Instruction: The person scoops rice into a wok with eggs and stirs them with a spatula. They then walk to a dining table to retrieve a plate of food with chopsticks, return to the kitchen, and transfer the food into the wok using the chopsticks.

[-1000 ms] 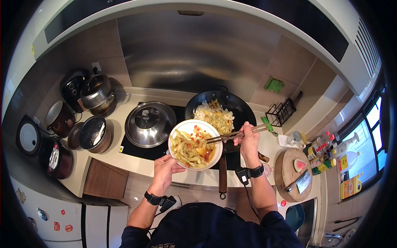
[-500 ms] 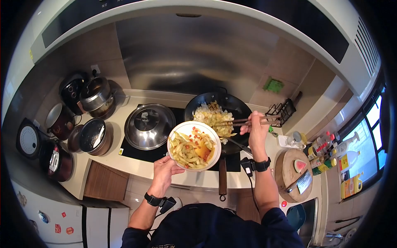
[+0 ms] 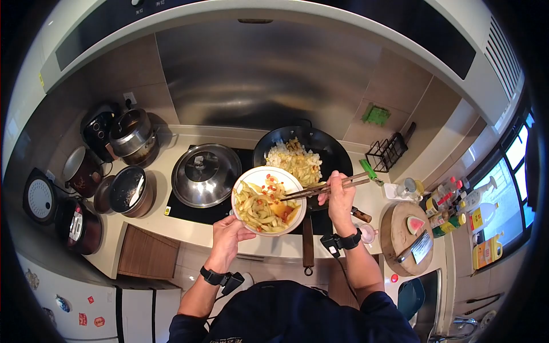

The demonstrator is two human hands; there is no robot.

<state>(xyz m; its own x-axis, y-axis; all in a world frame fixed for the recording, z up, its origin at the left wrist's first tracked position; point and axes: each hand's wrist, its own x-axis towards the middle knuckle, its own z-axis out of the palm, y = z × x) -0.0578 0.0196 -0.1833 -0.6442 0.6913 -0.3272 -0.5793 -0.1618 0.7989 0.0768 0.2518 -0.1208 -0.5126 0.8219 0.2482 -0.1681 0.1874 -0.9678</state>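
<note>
My left hand [image 3: 230, 233] grips the lower left rim of a white bowl [image 3: 253, 176], tilted so its inside shows. Pale green vegetable strips [image 3: 255, 212], red pepper bits and brownish liquid lie in it. My right hand [image 3: 341, 200] is closed around a pair of chopsticks [image 3: 357, 179], their tips in the bowl at the strips. Behind the bowl, a black wok [image 3: 337, 150] stands on the stove, holding white rice [image 3: 280, 155] with more strips on top. The bowl overlaps the wok's near left edge.
A lidded steel pan [image 3: 207, 180] stands left of the wok. Further left are a dark pot [image 3: 128, 191] and a rice cooker [image 3: 80, 228]. On the right, a round chopping board [image 3: 394, 228] bears a cleaver [image 3: 422, 248] and a watermelon piece [image 3: 415, 224]. Bottles [image 3: 446, 200] line the window side.
My right hand has moved left and down, bringing the chopstick tips from above the wok into the bowl. The bowl and my left hand have hardly moved.
</note>
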